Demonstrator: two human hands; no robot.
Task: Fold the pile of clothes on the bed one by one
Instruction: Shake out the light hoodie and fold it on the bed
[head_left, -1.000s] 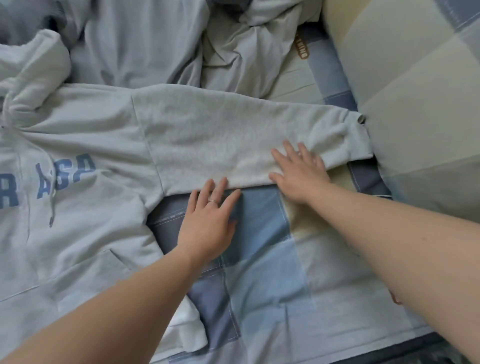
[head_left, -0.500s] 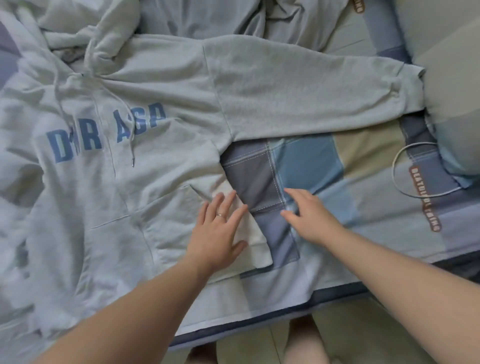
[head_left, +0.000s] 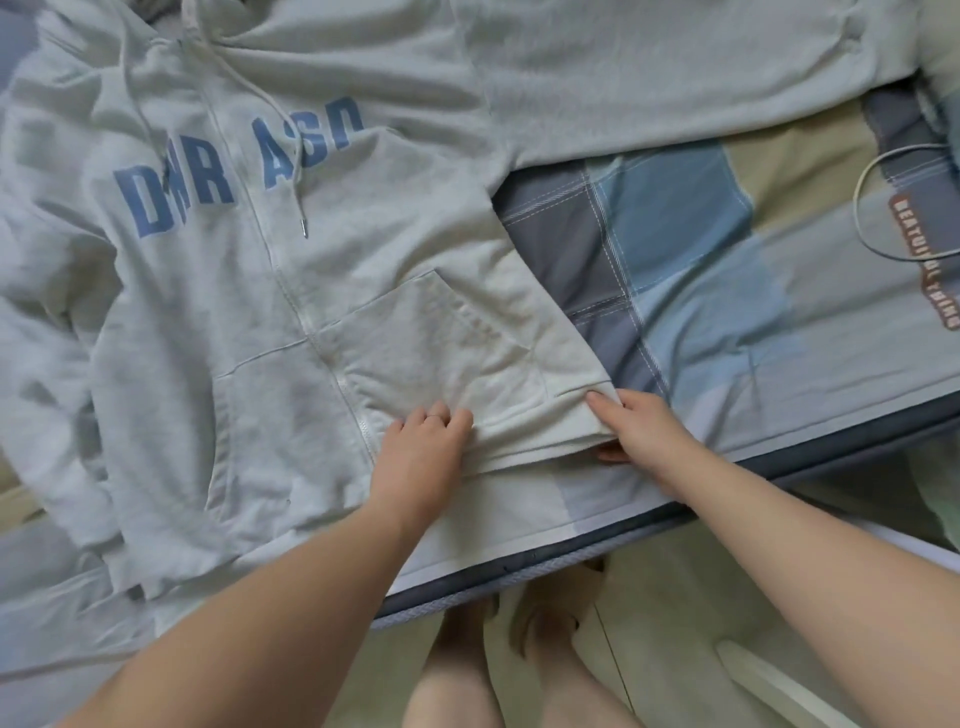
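While the right hand (head_left: 641, 431) pinches the near corner of the hem of the hoodie (head_left: 218, 312), fingers lying over the top of the cloth and thumb tucked under it, the left hand (head_left: 418, 452) sits just beside it with its fingers bent. Their tips dig into the pocket (head_left: 431, 338), where the fabric gathers in small creases, and one finger wears a thin ring (head_left: 434, 417). Both hands hold the same front panel, to the right of the zip (head_left: 291, 306). The pale grey hoodie lies face up and mostly flat across the bed (head_left: 519, 569), its hem towards the person. Blue letters (head_left: 208, 176) run across the chest, with two drawstrings (head_left: 297, 187) trailing over them. One sleeve (head_left: 649, 78) stretches out to the right along the top of the view. Beneath it is a checked sheet (head_left: 727, 291) in blue, grey and beige, and a loop of white cable (head_left: 865, 176) rests on it at the far right. Bare legs (head_left: 519, 675) stand below the mattress edge.
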